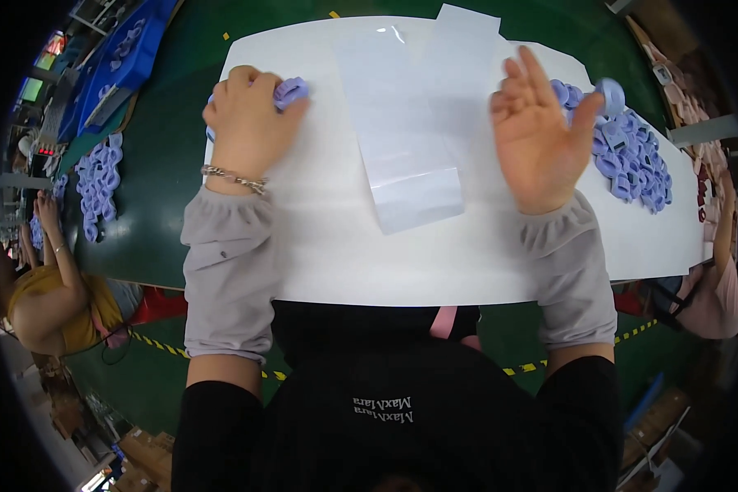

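Observation:
My left hand (pixel 254 123) is curled palm down at the left of the white sheet, its fingers bent round a lavender watch-like piece (pixel 290 93). A little more lavender shows past its outer edge, mostly hidden by the hand. My right hand (pixel 541 139) is raised with the palm showing and the fingers stretched, nothing lying in it. Close by its thumb is a rounded lavender watch-like piece (pixel 609 97); whether they touch I cannot tell. Beyond lies a heap of similar lavender pieces (pixel 631 160). Between my hands rests a clear plastic bag (pixel 410 139), flat on the white sheet (pixel 328 246).
More lavender pieces (pixel 98 184) lie on the green table (pixel 160 164) at the left, near a blue tray (pixel 131 57). Co-workers sit on both sides; a person's arm (pixel 66 258) shows at left. Pink pieces (pixel 681 102) lie along the far right.

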A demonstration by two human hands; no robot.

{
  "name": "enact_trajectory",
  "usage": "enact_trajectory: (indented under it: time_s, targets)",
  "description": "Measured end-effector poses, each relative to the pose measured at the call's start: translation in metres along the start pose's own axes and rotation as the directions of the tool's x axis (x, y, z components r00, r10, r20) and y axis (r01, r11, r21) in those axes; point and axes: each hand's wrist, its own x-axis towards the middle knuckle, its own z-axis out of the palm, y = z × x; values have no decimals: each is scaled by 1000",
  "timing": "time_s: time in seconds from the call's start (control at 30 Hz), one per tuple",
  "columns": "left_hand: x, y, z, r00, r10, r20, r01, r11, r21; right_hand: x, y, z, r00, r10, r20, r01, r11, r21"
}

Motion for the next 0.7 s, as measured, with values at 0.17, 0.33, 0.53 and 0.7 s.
enact_trajectory:
  time_s: [0.17, 0.33, 0.53, 0.7]
  targets:
    - [7, 0, -6, 976, -153, 157, 145, 988, 59, -4, 6, 3, 970, 230, 73, -163, 847, -506]
    - [4, 45, -1, 909, -50, 413, 415, 178, -892, -9, 20, 11, 975, 197, 100, 18, 383, -924]
    - [-14, 69, 7, 814, 158, 560, 571, -33, -821, -8, 24, 16, 906, 266, 330, 269, 241, -933]
    - [-14, 74, 8, 857, 109, 504, 507, -2, -862, -13, 30, 17, 943, 249, 222, 172, 208, -963]
